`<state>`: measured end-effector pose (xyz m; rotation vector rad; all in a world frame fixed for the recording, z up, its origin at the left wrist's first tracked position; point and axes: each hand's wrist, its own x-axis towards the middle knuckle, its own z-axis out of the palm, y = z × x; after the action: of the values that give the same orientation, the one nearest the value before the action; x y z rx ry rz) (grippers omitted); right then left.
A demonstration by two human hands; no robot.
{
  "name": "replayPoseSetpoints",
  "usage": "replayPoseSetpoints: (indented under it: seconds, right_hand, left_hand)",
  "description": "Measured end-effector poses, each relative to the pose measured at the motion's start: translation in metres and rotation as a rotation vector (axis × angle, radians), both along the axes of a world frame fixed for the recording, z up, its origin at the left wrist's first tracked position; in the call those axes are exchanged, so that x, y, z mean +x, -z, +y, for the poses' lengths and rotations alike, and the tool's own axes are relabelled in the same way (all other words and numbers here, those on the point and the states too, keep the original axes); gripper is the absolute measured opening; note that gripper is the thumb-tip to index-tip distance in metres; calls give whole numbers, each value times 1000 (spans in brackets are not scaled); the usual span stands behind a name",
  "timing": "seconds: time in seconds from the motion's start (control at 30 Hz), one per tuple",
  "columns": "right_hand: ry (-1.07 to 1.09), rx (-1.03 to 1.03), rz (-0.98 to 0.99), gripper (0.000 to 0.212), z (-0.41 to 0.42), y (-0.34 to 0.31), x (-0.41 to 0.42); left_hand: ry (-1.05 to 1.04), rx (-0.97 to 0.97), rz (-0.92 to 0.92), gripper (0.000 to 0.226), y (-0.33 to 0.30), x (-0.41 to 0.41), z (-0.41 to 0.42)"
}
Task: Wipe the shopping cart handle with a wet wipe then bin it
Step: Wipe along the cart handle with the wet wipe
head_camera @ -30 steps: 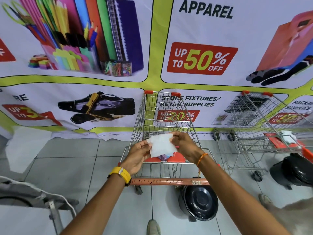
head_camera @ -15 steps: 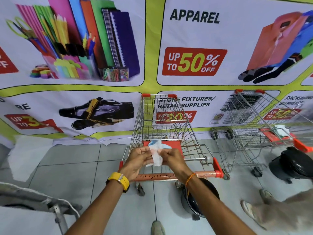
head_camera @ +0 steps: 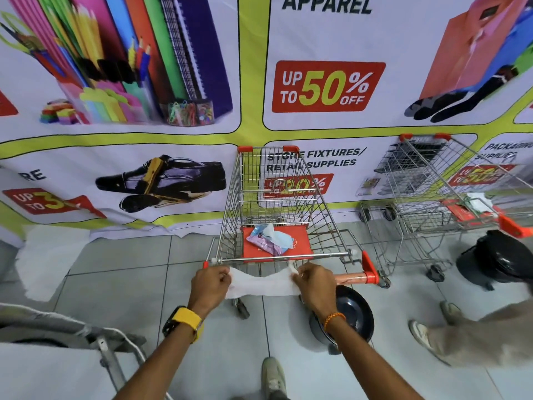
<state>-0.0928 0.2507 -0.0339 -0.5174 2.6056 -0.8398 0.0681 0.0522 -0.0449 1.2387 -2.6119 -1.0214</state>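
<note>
A wire shopping cart (head_camera: 277, 197) stands in front of me with an orange handle (head_camera: 350, 277). A white wet wipe (head_camera: 261, 284) is stretched flat over the handle's left and middle part. My left hand (head_camera: 210, 285) pinches its left end and my right hand (head_camera: 314, 284) pinches its right end. Only the handle's right part shows past my right hand. A wet wipe pack (head_camera: 269, 239) lies on the cart's red child seat. A black bin (head_camera: 346, 316) sits on the floor under my right wrist.
A second cart (head_camera: 432, 192) stands to the right, with another black bin (head_camera: 496, 258) beside it. Another person's legs and shoes (head_camera: 450, 339) are at the right. A printed banner wall (head_camera: 173, 140) is behind the carts. A metal frame (head_camera: 109, 359) is at lower left.
The wipe was held up unfolded over the cart basket; both hands have lowered it and spread it along the handle. The camera has moved closer.
</note>
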Motion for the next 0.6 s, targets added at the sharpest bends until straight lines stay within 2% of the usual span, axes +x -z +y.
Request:
replayPoseSetpoints:
  seconds: [0.07, 0.17, 0.27, 0.37, 0.43, 0.5, 0.57, 0.6]
  right_hand:
    - [24, 14, 23, 26, 2, 0, 4]
    - [14, -39, 184, 43, 4, -2, 14]
    - [-147, -223, 382, 31, -4, 0, 29]
    - [-371, -261, 341, 26, -31, 15, 47]
    - [-478, -228, 319, 31, -50, 27, 57]
    - [-576, -174, 384, 35, -64, 43, 66]
    - [-634, -110, 495, 32, -71, 54, 76]
    - [-638, -98, 531, 31, -72, 57, 80]
  left_hand:
    - [20, -58, 22, 26, 0, -1, 4]
    - [26, -56, 16, 15, 2, -2, 5]
    - [36, -34, 6, 11, 6, 0, 3]
    - [-3, -73, 37, 13, 7, 2, -4]
    - [-41, -185, 83, 18, 10, 1, -15]
    - [-20, -227, 124, 25, 20, -5, -27]
    - [88, -165, 128, 39, 36, -8, -36]
    - [140, -103, 135, 55, 43, -8, -38]
